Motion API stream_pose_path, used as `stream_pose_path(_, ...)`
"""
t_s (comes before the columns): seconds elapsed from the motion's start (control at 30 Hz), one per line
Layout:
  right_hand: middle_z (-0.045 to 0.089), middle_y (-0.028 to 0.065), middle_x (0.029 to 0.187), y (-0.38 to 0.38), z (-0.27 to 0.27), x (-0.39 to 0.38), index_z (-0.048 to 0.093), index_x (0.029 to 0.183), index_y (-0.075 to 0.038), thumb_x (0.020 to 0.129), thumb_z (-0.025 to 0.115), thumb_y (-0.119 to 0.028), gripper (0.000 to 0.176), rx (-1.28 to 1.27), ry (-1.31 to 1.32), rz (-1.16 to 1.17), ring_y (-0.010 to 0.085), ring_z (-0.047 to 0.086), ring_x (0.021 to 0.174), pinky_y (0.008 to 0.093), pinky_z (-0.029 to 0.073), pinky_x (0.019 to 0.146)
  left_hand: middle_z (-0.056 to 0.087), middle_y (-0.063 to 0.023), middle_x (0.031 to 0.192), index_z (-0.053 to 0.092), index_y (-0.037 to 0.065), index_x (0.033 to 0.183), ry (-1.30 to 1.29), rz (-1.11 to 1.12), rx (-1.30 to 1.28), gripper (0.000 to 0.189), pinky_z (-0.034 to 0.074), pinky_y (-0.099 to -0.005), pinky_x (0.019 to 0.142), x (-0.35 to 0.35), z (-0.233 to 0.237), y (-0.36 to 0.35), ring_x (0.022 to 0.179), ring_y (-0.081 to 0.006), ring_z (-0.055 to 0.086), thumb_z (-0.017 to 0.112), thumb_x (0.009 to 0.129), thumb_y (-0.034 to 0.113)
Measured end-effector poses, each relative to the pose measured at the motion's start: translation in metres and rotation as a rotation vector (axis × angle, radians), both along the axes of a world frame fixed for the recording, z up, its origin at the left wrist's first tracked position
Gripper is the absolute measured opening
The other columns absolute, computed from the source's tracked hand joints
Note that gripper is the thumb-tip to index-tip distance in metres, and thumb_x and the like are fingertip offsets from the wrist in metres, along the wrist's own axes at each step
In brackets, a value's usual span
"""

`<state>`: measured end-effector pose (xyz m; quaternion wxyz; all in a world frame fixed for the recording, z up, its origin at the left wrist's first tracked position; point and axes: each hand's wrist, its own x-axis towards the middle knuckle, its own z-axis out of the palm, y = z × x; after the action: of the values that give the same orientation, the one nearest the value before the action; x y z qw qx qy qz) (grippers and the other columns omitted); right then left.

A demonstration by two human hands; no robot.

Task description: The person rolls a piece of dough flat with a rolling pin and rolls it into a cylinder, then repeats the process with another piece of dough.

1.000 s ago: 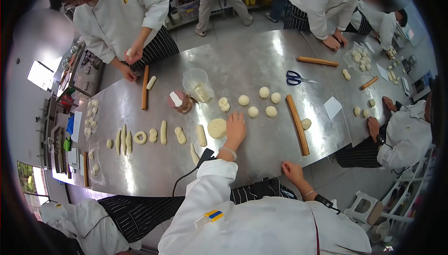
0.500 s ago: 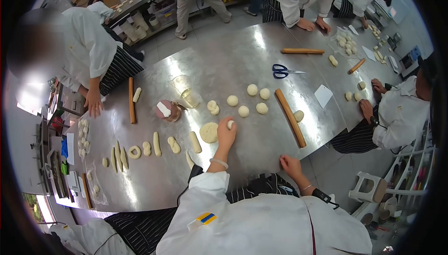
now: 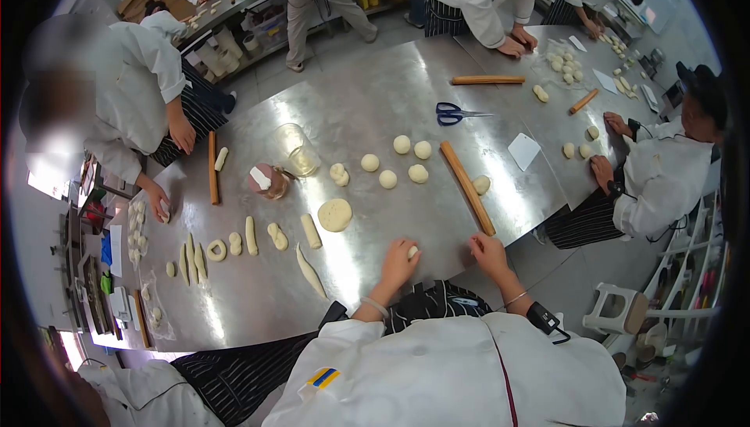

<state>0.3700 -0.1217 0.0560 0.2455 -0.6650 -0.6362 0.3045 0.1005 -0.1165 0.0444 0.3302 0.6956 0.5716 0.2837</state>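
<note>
My left hand (image 3: 398,263) is closed around a small dough ball (image 3: 412,252), low over the near edge of the steel table. To its right, my right hand (image 3: 489,253) hangs by the same edge with fingers curled in and nothing showing in them. Beyond my left hand lies a flat dough disc (image 3: 335,214). Several round dough balls (image 3: 387,179) sit farther back, beside a knotted dough piece (image 3: 339,175). A wooden rolling pin (image 3: 467,187) rests beyond my right hand, with a dough ball (image 3: 481,185) against its right side.
Shaped dough pieces (image 3: 251,236) run in a row to the left. A clear plastic container (image 3: 295,150), a pinkish jar (image 3: 268,181), blue-handled scissors (image 3: 461,114) and a white scraper (image 3: 523,151) lie on the steel table (image 3: 367,99). Co-workers stand around it; a stool (image 3: 616,310) is at right.
My left hand has drawn back from beside the dough disc toward the table edge with the dough ball, nearer my right hand. The view has shifted slightly. The left co-worker's hand has moved down toward dough.
</note>
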Motion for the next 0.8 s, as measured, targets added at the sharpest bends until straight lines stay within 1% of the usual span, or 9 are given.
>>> stream_pose_path(0.13,0.067,0.0141,0.071,0.006,0.011,0.03,0.068,0.093,-0.004,0.09,0.065,-0.018,0.014,0.059,0.048,-0.162,0.0289,0.066,0.062,0.0369,0.05,0.059,0.061,-0.0173,0.108,0.066,0.001,0.1,-0.094,0.153,0.004,0.022,0.046,-0.0402,0.092,-0.01,0.011,0.027,0.103,-0.037,0.057,0.071,0.08,0.008)
stream_pose_path(0.3,0.066,0.0126,0.067,-0.015,0.009,0.056,0.067,0.092,-0.003,0.09,0.064,-0.017,0.014,0.043,-0.001,-0.125,0.0262,0.065,0.059,0.0349,0.05,0.058,0.058,-0.0202,0.113,0.059,-0.001,0.118,0.191,0.274,0.236,0.042,0.046,-0.0424,0.092,-0.039,0.02,0.107,0.105,-0.0383,0.056,0.071,0.079,0.007)
stream_pose_path(0.4,0.066,0.0121,0.067,-0.038,0.005,0.058,0.067,0.091,-0.002,0.091,0.064,-0.016,0.015,-0.021,-0.01,-0.118,0.0243,0.065,0.059,0.0335,0.05,0.058,0.056,-0.0201,0.117,0.057,0.0,0.119,0.352,0.276,0.189,0.045,0.045,-0.0457,0.093,-0.047,0.01,0.147,0.109,-0.0383,0.054,0.073,0.077,0.007)
stream_pose_path(0.5,0.067,0.0113,0.067,-0.055,0.013,0.065,0.067,0.09,-0.001,0.091,0.064,-0.015,0.014,-0.066,0.062,-0.158,0.0224,0.066,0.059,0.0318,0.05,0.058,0.055,-0.0177,0.122,0.058,0.003,0.117,0.529,0.193,0.011,0.044,0.043,-0.0493,0.094,-0.04,-0.003,0.16,0.113,-0.0373,0.053,0.073,0.076,0.01)
stream_pose_path(0.57,0.067,0.0109,0.067,-0.058,0.011,0.07,0.067,0.09,-0.001,0.091,0.064,-0.014,0.014,-0.077,0.112,-0.198,0.0215,0.066,0.059,0.0311,0.05,0.058,0.054,-0.0176,0.125,0.057,0.003,0.121,0.756,0.185,0.38,0.051,0.044,-0.0493,0.093,-0.028,-0.007,0.162,0.116,-0.0373,0.051,0.074,0.075,0.013)
stream_pose_path(0.6,0.067,0.0106,0.067,-0.056,0.009,0.072,0.067,0.09,-0.001,0.091,0.064,-0.014,0.014,-0.07,0.115,-0.241,0.0207,0.067,0.059,0.0304,0.05,0.058,0.055,-0.0148,0.123,0.06,0.005,0.111,0.687,0.127,0.381,0.036,0.042,-0.049,0.095,-0.019,0.001,0.164,0.117,-0.0343,0.049,0.071,0.078,0.013)
stream_pose_path(0.7,0.068,0.0108,0.067,-0.053,0.014,0.085,0.067,0.09,-0.001,0.091,0.063,-0.014,0.014,-0.079,0.11,-0.311,0.0209,0.067,0.06,0.0305,0.051,0.059,0.056,-0.0132,0.122,0.063,0.005,0.107,0.549,0.028,0.231,0.032,0.042,-0.0474,0.095,-0.003,-0.012,0.175,0.117,-0.0333,0.049,0.07,0.078,0.012)
stream_pose_path(0.77,0.068,0.0113,0.068,-0.047,0.012,0.088,0.067,0.09,0.0,0.091,0.064,-0.015,0.015,-0.089,0.106,-0.305,0.0218,0.067,0.06,0.0311,0.051,0.059,0.059,-0.0116,0.117,0.065,0.007,0.105,0.663,-0.001,0.266,0.025,0.043,-0.0457,0.093,-0.004,-0.027,0.181,0.115,-0.0332,0.051,0.062,0.08,0.006)
stream_pose_path(0.8,0.068,0.012,0.074,-0.042,0.002,0.089,0.067,0.091,-0.001,0.09,0.065,-0.016,0.016,-0.05,0.08,-0.308,0.0236,0.067,0.066,0.0327,0.052,0.063,0.059,-0.0124,0.115,0.065,0.006,0.105,0.656,-0.002,0.256,0.024,0.042,-0.0462,0.094,-0.005,-0.028,0.182,0.115,-0.0335,0.05,0.061,0.081,0.006)
